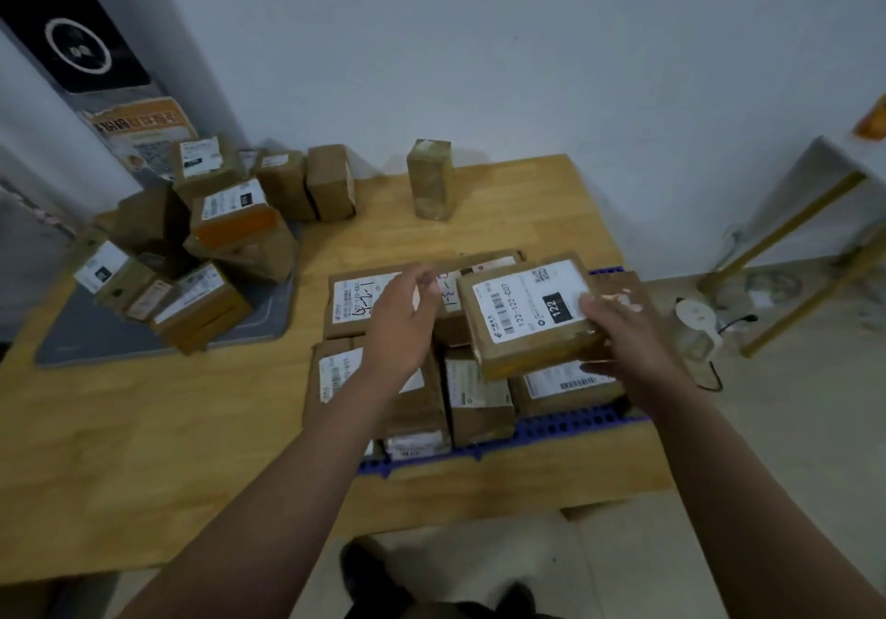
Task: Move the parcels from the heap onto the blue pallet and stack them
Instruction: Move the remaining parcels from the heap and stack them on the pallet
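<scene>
My right hand (618, 331) grips a brown parcel (522, 316) with a white label reading 122, held tilted above the parcels stacked on the blue pallet (551, 431). My left hand (402, 321) hovers open, fingers apart, over the stack's left side, just left of the held parcel. Several labelled parcels (474, 398) cover the pallet; only its front edge and a bit of the back right corner show. The heap of parcels (201, 254) lies at the left on a grey mat (81, 340).
A wooden table (144, 427) bears everything. One tall parcel (431, 180) stands upright near the table's far edge. To the right of the table are a white tape roll (693, 326), a cable and a wooden-framed stand (796, 235). A tall appliance (72, 57) stands behind the heap.
</scene>
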